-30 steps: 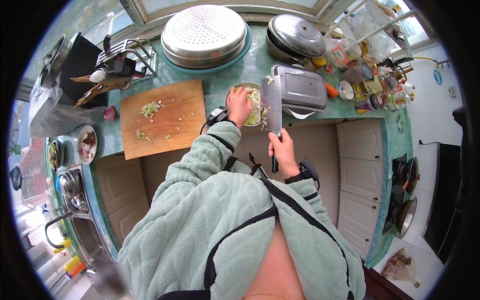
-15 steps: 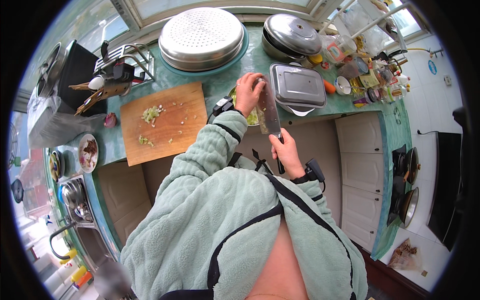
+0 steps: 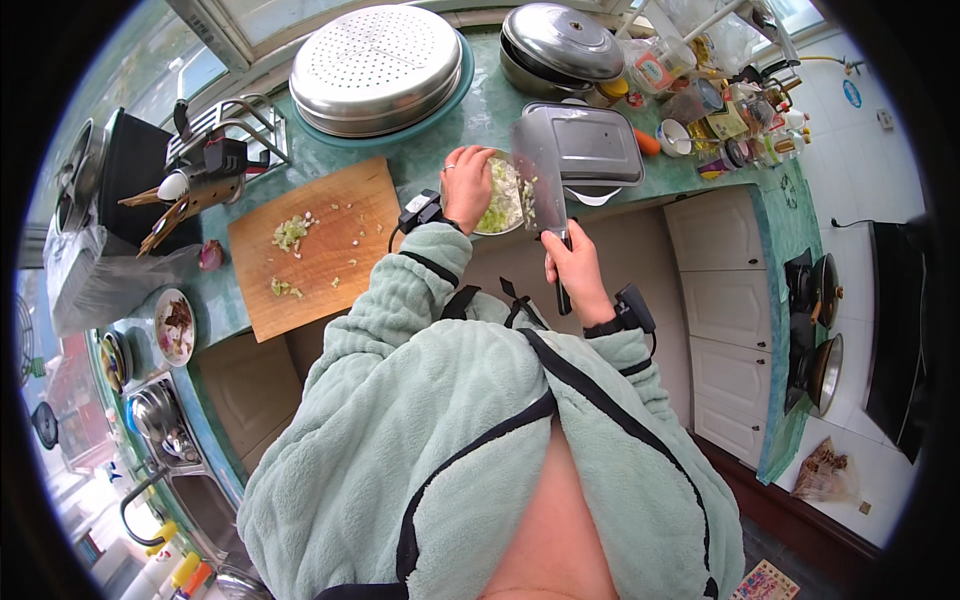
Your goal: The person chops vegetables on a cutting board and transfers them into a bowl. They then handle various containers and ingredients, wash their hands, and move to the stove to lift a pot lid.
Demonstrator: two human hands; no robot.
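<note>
A bowl (image 3: 504, 190) of chopped pale-green vegetable and white bits sits close to the counter's front edge. My left hand (image 3: 467, 186) is at its left rim, fingers bent over the edge; the thumb is hidden. My right hand (image 3: 580, 268) is wrapped round the black handle of a cleaver (image 3: 541, 170). Its broad blade stands tilted over the bowl's right side, with green bits clinging low on it. To the left lies a wooden cutting board (image 3: 345, 245) with small heaps of chopped vegetable (image 3: 291, 233) and scattered scraps.
Behind are a perforated steamer (image 3: 378, 62) in a teal basin and a lidded pot (image 3: 562, 45). A rectangular lidded container (image 3: 598, 147) stands right of the blade, near a carrot (image 3: 646, 141) and several bottles. At left are a plate of dark food (image 3: 175, 326), a shallot-like bulb (image 3: 211, 255) and a sink (image 3: 205, 505).
My left hand has come off the blade and dropped to the bowl's left rim. The cleaver has shifted slightly right, its face turned more into view, still in my right hand.
</note>
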